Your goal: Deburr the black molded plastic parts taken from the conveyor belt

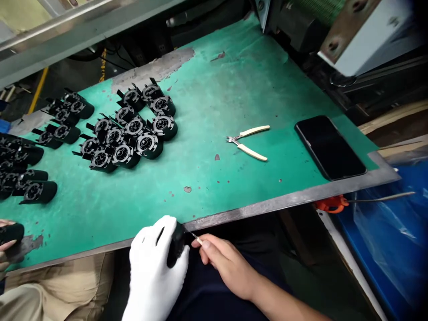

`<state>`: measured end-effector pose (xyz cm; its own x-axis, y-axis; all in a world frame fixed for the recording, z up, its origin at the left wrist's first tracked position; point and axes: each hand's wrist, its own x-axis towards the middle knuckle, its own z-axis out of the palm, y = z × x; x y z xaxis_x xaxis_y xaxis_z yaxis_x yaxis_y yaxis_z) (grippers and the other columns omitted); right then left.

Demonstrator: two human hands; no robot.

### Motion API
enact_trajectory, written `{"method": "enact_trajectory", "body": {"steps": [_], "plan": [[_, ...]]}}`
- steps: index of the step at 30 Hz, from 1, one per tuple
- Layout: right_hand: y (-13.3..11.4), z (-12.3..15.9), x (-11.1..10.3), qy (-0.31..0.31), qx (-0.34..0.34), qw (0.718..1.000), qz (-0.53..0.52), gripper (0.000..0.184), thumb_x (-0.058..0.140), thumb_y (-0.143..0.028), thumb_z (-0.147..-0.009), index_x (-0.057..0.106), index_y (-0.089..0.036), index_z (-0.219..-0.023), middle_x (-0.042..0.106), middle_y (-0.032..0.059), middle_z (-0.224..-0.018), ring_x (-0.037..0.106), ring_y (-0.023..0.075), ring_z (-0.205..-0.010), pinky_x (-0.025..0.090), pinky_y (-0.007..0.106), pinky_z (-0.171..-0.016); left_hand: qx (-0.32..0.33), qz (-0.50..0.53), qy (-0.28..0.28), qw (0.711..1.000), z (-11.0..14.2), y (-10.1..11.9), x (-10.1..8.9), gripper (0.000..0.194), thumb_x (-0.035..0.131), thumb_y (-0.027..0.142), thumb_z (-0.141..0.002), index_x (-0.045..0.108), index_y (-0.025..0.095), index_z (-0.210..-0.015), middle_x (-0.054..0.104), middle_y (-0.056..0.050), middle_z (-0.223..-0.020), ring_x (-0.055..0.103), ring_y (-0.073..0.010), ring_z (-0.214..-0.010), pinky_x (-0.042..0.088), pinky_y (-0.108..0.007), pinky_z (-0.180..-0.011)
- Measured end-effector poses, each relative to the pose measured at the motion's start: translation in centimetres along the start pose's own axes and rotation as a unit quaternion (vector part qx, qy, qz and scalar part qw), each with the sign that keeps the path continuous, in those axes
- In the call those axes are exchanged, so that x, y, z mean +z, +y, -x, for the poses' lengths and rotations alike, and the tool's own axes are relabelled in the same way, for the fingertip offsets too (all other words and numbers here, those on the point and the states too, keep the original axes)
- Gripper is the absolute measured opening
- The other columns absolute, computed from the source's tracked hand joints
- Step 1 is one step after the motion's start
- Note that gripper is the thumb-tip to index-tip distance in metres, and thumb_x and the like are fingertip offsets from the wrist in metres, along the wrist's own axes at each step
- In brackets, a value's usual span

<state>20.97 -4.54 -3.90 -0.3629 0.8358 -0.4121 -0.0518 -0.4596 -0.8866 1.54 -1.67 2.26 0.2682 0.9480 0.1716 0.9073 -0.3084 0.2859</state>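
Note:
My left hand (pixel 155 263), in a white glove, is closed round a black plastic part (pixel 176 246) just below the table's front edge. My bare right hand (pixel 222 263) pinches a thin metal tool (pixel 195 237) whose tip touches that part. Both hands sit over my lap, in front of the green table (pixel 234 89). Small side cutters with cream handles (pixel 249 141) lie on the table, beyond my right hand.
Several black round plastic parts (pixel 130 129) stand in groups at the table's left. A dark phone (pixel 329 147) lies at the right edge. Another person's hand (pixel 8 243) holds a black part at far left. A blue bin with plastic bag (pixel 394 240) is at right.

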Motion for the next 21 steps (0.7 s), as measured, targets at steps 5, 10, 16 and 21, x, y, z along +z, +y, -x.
{"method": "enact_trajectory", "body": {"steps": [5, 10, 16, 21], "plan": [[0.8, -0.2, 0.2, -0.026, 0.0, 1.0, 0.0, 0.042, 0.041, -0.047, -0.108, 0.069, -0.022, -0.127, 0.061, -0.001, -0.081, 0.054, 0.0137, -0.075, 0.043, 0.026, -0.071, -0.029, -0.001, 0.06, 0.998, 1.5, 0.5, 2.5, 0.058, 0.077, 0.028, -0.083, 0.055, 0.021, -0.135, 0.062, -0.016, -0.131, 0.057, -0.0349, -0.126, 0.044, -0.056, -0.111], [0.0, -0.9, 0.3, -0.034, -0.013, 0.999, -0.022, 0.044, 0.042, -0.046, -0.108, 0.069, -0.021, -0.133, 0.068, 0.0016, -0.084, 0.062, 0.0178, -0.083, 0.05, 0.03, -0.08, -0.042, 0.003, 0.085, 0.996, 1.8, 0.6, 3.0, 0.051, 0.08, 0.028, -0.08, 0.059, 0.02, -0.126, 0.064, -0.015, -0.123, 0.059, -0.0342, -0.121, 0.048, -0.056, -0.106], [0.0, -1.1, 0.2, -0.013, -0.037, 0.999, -0.026, 0.039, 0.045, -0.039, -0.108, 0.07, -0.024, -0.134, 0.074, 0.0068, -0.12, 0.068, 0.0224, -0.111, 0.05, 0.035, -0.101, -0.038, -0.005, 0.079, 0.996, 1.7, 0.6, 3.0, 0.043, 0.08, 0.027, -0.079, 0.061, 0.021, -0.117, 0.065, -0.014, -0.114, 0.061, -0.0337, -0.115, 0.05, -0.057, -0.102], [0.0, -1.4, 0.5, -0.002, -0.027, 1.0, 0.001, 0.036, 0.045, -0.036, -0.107, 0.074, -0.022, -0.123, 0.076, 0.0062, -0.111, 0.068, 0.0214, -0.103, 0.05, 0.033, -0.096, 0.004, -0.022, 0.112, 0.993, 2.0, 0.3, 3.5, 0.05, 0.085, 0.023, -0.072, 0.059, 0.02, -0.115, 0.064, -0.012, -0.107, 0.062, -0.0324, -0.109, 0.052, -0.055, -0.1]]}}
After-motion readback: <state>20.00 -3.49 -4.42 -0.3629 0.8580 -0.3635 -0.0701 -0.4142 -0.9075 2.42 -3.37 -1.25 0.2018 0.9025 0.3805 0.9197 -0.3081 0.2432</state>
